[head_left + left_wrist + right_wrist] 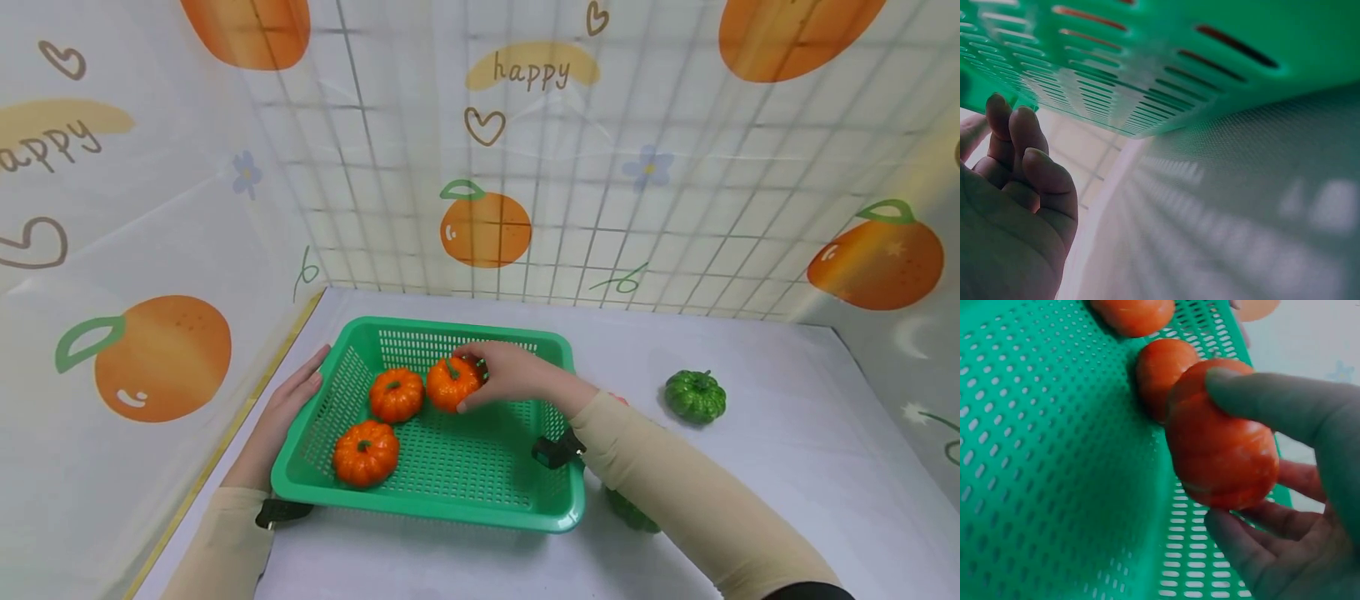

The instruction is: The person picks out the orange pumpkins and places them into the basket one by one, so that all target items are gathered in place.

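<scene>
Inside the green plastic basket (480,518) are several small orange pumpkins. My right hand (513,372) grips one orange pumpkin (453,384) between thumb and fingers, over the basket's far middle part. The right wrist view shows the thumb (1272,403) across one side of it and the fingers around the other. To its left lies a second pumpkin (396,395), and a third pumpkin (365,453) is nearer the front left corner. My left hand (283,417) lies along the basket's left side, its fingers (1032,140) extended with the tips close to the rim.
On the white tabletop (765,467) to the right sits a green pumpkin (695,397). Another green pumpkin (632,510) is partly hidden by my right sleeve (675,492). A bit of something red (619,398) shows behind that forearm. A printed curtain (405,167) borders the back and sides.
</scene>
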Demonstrator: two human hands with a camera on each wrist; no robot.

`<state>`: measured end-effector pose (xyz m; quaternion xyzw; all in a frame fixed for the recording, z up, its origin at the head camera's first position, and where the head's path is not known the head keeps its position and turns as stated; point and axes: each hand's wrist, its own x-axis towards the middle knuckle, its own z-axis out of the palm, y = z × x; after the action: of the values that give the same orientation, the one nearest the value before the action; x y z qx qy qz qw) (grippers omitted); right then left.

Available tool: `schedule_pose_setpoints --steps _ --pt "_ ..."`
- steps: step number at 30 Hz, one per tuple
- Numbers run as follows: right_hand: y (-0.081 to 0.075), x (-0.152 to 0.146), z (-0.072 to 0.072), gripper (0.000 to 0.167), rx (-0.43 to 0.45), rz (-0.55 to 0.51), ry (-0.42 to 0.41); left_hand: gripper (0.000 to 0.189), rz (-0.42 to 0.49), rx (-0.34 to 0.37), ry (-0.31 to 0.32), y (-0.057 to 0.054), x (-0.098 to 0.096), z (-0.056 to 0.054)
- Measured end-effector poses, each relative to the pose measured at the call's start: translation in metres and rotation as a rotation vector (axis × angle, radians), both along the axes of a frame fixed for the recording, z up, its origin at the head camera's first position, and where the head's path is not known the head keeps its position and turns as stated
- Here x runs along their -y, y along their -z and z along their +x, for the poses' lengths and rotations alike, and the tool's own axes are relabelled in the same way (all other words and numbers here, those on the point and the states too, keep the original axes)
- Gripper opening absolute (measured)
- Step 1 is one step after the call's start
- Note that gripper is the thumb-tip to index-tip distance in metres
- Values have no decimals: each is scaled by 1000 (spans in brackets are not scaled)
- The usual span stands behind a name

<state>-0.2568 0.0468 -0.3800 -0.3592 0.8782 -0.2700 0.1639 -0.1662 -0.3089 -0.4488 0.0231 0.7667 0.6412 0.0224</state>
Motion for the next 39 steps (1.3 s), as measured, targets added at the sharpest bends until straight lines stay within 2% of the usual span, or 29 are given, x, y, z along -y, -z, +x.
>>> schedule_pose_setpoints --steps 6,10,16,26,39 --pt "9 9 2 81 -28 65 26 52 -11 -19 -4 -1 -1 1" --pt "12 10 3 81 -18 99 70 52 -14 -21 -4 -1 -1 1" --pt "15 8 4 80 -3 133 90 50 0 -9 -6 0 -1 0" --pt "22 8 2 82 -5 149 86 51 5 8 -3 -1 0 1" --pt "26 9 1 85 -3 158 101 50 -6 -13 -8 -1 0 2"
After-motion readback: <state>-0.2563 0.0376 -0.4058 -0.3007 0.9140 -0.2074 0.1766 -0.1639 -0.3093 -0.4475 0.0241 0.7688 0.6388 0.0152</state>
